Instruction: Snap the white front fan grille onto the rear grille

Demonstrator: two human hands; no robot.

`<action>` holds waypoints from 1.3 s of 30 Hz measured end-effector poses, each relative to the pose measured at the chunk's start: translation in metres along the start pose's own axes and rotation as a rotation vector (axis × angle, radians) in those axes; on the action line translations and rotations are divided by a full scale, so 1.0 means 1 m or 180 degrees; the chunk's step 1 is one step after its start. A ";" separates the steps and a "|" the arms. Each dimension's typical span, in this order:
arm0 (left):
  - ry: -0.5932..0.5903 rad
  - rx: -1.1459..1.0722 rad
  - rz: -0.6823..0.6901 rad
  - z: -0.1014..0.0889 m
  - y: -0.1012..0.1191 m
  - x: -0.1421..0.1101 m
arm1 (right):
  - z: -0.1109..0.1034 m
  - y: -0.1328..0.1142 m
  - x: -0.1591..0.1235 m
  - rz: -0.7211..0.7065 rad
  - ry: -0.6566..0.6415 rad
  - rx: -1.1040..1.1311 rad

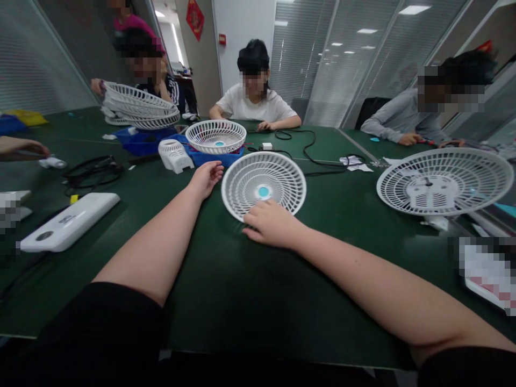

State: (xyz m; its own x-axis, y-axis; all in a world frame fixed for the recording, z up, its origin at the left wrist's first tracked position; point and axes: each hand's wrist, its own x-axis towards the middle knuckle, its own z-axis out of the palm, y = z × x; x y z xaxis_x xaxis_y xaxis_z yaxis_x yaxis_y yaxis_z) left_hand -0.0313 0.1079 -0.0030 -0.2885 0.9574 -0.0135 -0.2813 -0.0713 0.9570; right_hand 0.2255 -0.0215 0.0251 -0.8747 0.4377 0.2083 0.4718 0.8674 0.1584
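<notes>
A round white fan grille (pixel 282 174) with a light-blue centre disc lies before me on the green table. My right hand (pixel 274 223) is on its near rim, fingers over the slats and thumb below the edge. To the left of the grille is my left hand (pixel 206 178), its fingers loosely bent and apart, with nothing visible in it. Just beyond that hand stands a white plastic housing (pixel 176 156). Behind it, another fan grille (pixel 215 134) rests on a blue bin (pixel 217 158).
A large grille (pixel 445 180) sits at right; stacked grilles (pixel 137 105) stand over a blue bin (pixel 141 141) at far left. A white elongated device (pixel 72 223), coiled black cable (pixel 93 172) and a long cord (pixel 312 148) lie about. Several people sit around the table.
</notes>
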 end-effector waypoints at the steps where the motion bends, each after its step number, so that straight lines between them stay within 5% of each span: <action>1: 0.0019 -0.0040 -0.0041 -0.002 0.001 0.001 | 0.000 -0.013 0.000 -0.0340 0.0195 0.0048; 6: 0.0115 -0.0178 -0.0216 -0.007 0.007 0.003 | -0.003 -0.021 -0.025 -0.1122 0.1096 0.0382; 11: 0.0080 -0.0158 -0.0211 -0.002 0.004 0.003 | 0.005 0.035 -0.061 0.0159 0.1528 0.0748; 18: 0.0033 -0.0063 -0.0090 -0.003 -0.001 0.004 | 0.033 0.137 -0.100 0.2870 0.1170 0.0330; 24: -0.0002 0.0032 -0.0027 -0.001 -0.001 0.000 | 0.029 0.184 -0.146 0.3833 0.0954 0.0065; 29: -0.0068 0.0162 0.0034 0.002 -0.001 -0.002 | 0.035 0.199 -0.168 0.4906 0.0079 -0.0387; 39: -0.0345 0.1166 0.0461 0.000 -0.009 0.002 | 0.031 0.214 -0.184 0.5077 -0.0464 -0.0057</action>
State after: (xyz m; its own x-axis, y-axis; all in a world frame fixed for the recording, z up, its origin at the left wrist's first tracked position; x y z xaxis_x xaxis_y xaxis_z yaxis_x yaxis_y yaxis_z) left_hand -0.0292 0.1110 -0.0119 -0.1975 0.9701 0.1408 0.1053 -0.1218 0.9869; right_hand 0.4842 0.0910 -0.0091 0.4881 0.8696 0.0746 0.8708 -0.4793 -0.1097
